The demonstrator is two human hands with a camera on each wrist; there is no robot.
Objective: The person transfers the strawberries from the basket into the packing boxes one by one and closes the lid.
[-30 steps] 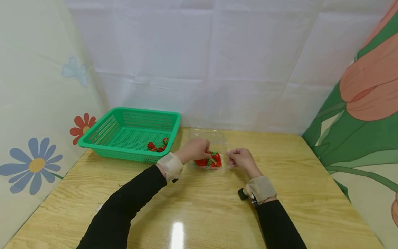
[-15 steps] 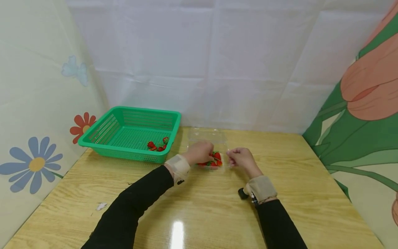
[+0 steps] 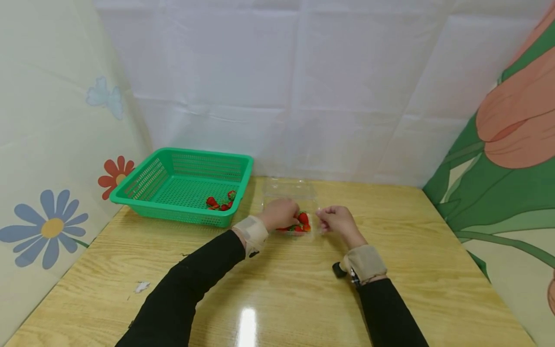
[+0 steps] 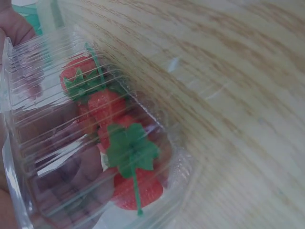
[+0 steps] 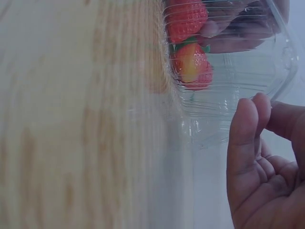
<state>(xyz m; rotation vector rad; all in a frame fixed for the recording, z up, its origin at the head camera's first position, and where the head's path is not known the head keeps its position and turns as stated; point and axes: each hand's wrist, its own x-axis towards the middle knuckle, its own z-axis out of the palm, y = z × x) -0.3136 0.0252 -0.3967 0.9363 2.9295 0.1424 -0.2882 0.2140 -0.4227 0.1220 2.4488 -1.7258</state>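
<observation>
In the head view a clear plastic clamshell box (image 3: 313, 226) stands on the table, its lid (image 3: 289, 188) raised at the back. Several strawberries (image 3: 303, 218) with green leaves lie along its bottom. My left hand (image 3: 281, 213) reaches into the box from the left, its curled fingers at a strawberry (image 5: 186, 21) in the right wrist view and hiding part of the fruit. Through the ribbed wall, the left wrist view shows another strawberry (image 4: 138, 191) close to these fingers. Thumb and fingertips of my right hand (image 3: 338, 221) pinch the box's right rim.
At the back left stands a green perforated basket (image 3: 179, 209) holding a few strawberries (image 3: 211, 202) in its near right corner. A white scrap (image 3: 141, 287) lies on the wooden table (image 3: 277, 299). A white cloth (image 3: 277, 96) hangs behind, with flower-printed sheets at both sides.
My left hand has shifted rightward and slightly down inside the box, covering more of the strawberries. My right hand keeps its place at the rim.
</observation>
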